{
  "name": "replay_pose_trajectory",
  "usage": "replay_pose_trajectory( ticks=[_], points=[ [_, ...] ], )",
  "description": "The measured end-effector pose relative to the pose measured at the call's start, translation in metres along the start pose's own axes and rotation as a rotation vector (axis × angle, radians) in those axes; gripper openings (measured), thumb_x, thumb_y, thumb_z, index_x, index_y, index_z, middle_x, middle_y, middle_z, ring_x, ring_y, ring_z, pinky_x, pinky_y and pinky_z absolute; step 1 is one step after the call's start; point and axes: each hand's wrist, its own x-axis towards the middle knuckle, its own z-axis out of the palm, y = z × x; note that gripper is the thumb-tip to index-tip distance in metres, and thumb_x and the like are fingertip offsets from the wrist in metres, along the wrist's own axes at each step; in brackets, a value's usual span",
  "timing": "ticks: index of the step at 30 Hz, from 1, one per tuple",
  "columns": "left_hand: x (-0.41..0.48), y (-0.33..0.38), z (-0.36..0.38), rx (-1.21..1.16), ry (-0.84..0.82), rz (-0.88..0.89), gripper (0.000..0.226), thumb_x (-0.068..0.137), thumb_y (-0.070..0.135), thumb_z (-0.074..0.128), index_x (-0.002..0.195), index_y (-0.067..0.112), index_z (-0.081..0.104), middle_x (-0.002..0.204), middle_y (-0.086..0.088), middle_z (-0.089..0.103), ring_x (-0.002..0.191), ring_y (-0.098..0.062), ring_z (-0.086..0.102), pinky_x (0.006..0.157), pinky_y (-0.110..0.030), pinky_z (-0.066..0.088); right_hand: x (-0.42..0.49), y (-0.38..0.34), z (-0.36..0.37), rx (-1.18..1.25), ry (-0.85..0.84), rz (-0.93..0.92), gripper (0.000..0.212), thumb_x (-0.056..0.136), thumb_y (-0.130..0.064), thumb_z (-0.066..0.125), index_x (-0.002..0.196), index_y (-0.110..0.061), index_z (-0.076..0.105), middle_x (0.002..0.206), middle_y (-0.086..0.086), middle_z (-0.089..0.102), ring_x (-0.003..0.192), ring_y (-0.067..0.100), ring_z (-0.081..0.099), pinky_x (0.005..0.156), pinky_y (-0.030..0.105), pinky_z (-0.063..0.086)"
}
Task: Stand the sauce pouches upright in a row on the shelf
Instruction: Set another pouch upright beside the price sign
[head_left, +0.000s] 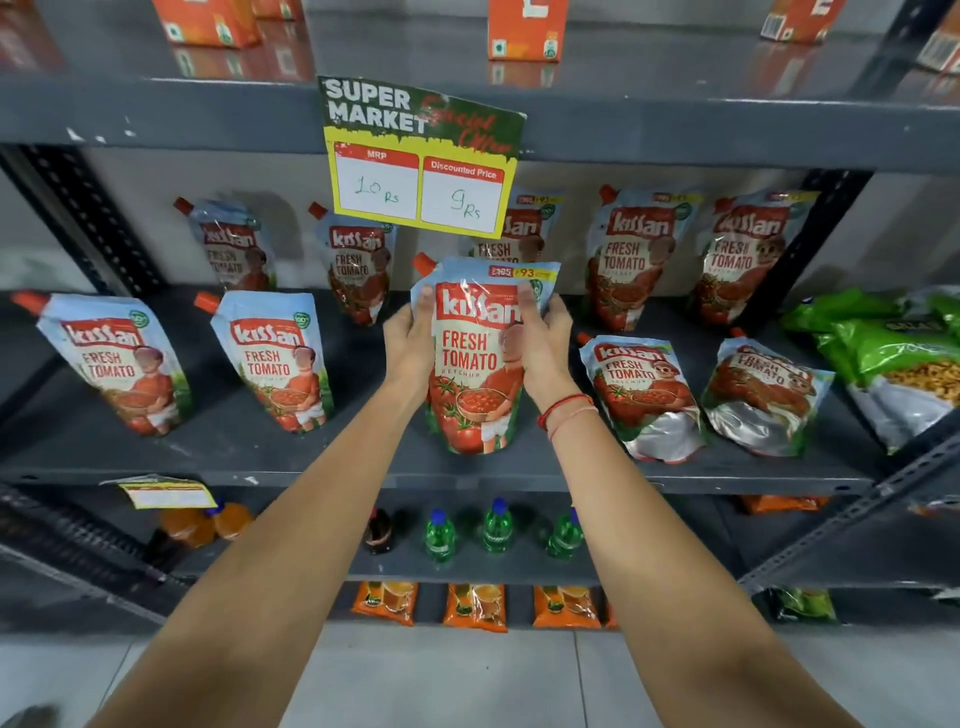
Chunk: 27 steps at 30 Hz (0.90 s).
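Grey metal shelf (363, 457), middle tier, front lip near the person. Back row: five Kissan ketchup pouches upright against the wall, one partly behind the price card (421, 156). Front row: two upright at left (117, 364) (270, 358), two slumped at right (644, 395) (763, 395), bases showing silver.

Held pouch (475, 358) sits centre of the front row, long axis vertical, base on the shelf boards close to the lip. Left hand (410, 332) and right hand (545, 338) both curled round its upper edges, thumbs on the face, equally near. Open room either side (wider to the left). Judged: releasing it squarely matters; the lip is close. Slumped pair likely next, nearer the right hand.
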Motion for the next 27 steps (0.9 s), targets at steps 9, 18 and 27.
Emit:
replay_pose_trajectory(
  ticks=[9,18,27],
  points=[
    [-0.003,-0.006,-0.019,0.049,0.032,0.118,0.031,0.097,0.033,0.042,0.077,0.015,0.058,0.072,0.004,0.067,0.065,0.002,0.065,0.06,-0.017,0.053,0.006,-0.001,0.004,-0.065,-0.076,-0.184,0.009,0.09,-0.02,0.061,0.096,-0.015,0.058,0.09,-0.001,0.068,0.082,0.007,0.069,0.073,0.022,0.057],
    [-0.072,-0.045,0.011,0.307,0.551,0.335,0.037,0.092,0.027,0.052,0.118,0.003,0.045,0.114,-0.009,0.045,0.107,-0.021,0.048,0.09,-0.023,0.041,-0.004,0.007,-0.036,-0.216,-0.007,-0.242,0.008,0.086,-0.031,0.065,0.085,-0.026,0.059,0.08,-0.007,0.067,0.074,-0.005,0.062,0.069,0.01,0.047],
    [-0.057,-0.071,0.102,0.502,-0.174,0.272,0.027,0.09,0.016,0.056,0.115,0.006,0.054,0.112,-0.012,0.057,0.09,-0.006,0.056,0.074,-0.002,0.037,0.056,-0.02,-0.165,-1.113,0.209,0.031,0.044,0.09,-0.031,0.057,0.113,0.006,0.059,0.119,0.027,0.061,0.116,0.04,0.052,0.102,0.043,0.039]
  ],
)
